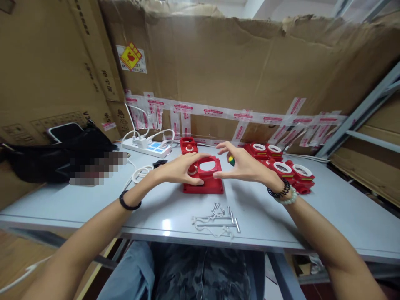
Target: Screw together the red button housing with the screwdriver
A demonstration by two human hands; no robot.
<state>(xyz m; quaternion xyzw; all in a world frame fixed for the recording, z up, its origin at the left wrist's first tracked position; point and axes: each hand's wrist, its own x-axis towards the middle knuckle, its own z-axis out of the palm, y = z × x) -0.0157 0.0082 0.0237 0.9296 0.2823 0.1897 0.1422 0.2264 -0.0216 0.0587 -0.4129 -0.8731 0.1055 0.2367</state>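
A red plastic housing [203,189] with a large round opening and a flat base lies before me on the table. My left hand [184,167] curls around its left side, thumb at the front and fingers along the top. To the right, my right hand [242,164] is spread, its thumb tip close to the housing's right edge; I cannot tell whether it touches. A small yellow and green piece [231,161] shows between the right thumb and fingers; whether it is held is unclear. Nearer me lie loose screws [216,207] and T-shaped metal rods [218,225] with pale strings.
Several red housings with white rings [283,167] stand at the right. Another red unit [188,146] is behind my left hand, near a white power strip [146,146] with cables. A black bag [59,152] with a phone lies left. Cardboard [218,62] walls the back.
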